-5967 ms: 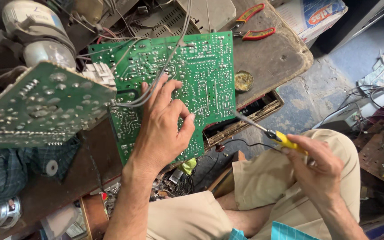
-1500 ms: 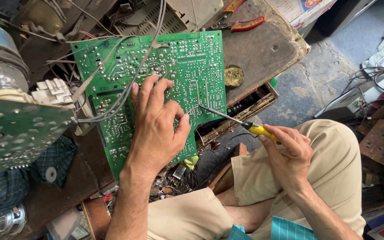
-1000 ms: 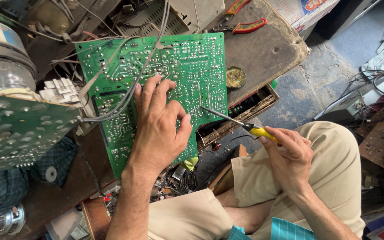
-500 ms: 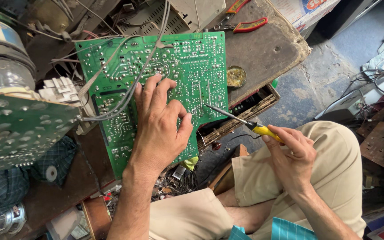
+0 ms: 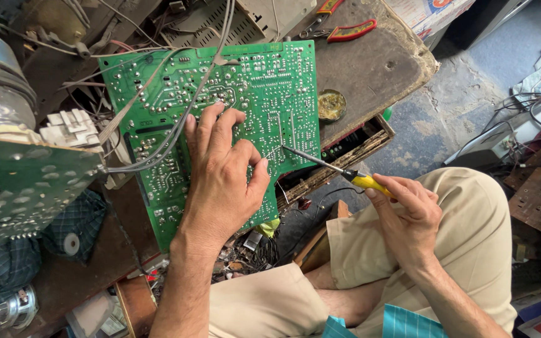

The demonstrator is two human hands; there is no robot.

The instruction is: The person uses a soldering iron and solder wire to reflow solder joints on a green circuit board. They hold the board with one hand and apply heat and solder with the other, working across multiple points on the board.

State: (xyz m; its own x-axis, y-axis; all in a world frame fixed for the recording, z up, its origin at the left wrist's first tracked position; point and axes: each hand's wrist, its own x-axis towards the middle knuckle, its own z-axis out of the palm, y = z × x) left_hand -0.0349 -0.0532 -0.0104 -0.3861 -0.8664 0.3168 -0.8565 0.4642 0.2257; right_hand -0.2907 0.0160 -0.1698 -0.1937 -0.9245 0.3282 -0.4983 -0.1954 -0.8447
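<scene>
Soldering iron (image 5: 336, 170), clenched in right hand's (image 5: 408, 216) grip, now tips circuit board (image 5: 264, 87); left hand (image 5: 220, 178) stays flat, released.

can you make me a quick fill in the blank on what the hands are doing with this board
1. The left hand lies spread on a circuit board whose colour is ____.
2. The right hand grips a soldering iron by its ____ handle.
3. The iron's tip points at the board's ____ edge as seen in the picture.
4. The red-handled pliers lie on the ____.

Missing words: green; yellow; right; workbench
</scene>
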